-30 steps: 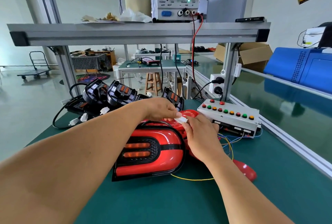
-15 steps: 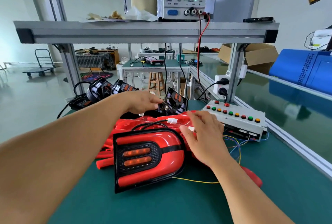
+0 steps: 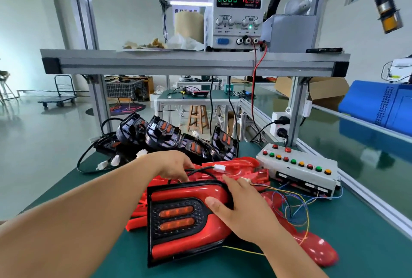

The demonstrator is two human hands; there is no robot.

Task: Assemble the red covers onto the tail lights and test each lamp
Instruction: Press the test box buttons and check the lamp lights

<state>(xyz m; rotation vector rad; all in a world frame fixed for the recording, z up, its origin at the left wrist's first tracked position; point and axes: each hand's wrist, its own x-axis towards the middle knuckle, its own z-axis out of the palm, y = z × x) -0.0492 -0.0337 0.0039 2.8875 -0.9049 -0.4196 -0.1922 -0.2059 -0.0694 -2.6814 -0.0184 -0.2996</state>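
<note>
Right grip (image 3: 245,212) has slid onto the tail light (image 3: 178,242), clasping its edge.

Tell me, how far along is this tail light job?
Done: one tail light looks fully covered. In hand: the right hand grips it, the left hand is at its top; the white connector lies unplugged, and the power supply shows zero current. Left: the uncovered black lamps and loose red covers.

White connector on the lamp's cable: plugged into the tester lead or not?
Unplugged. The white connector lies free-ended on the red covers; the tester lead's plug sits apart, by the right hand gripping the tail light.
</note>
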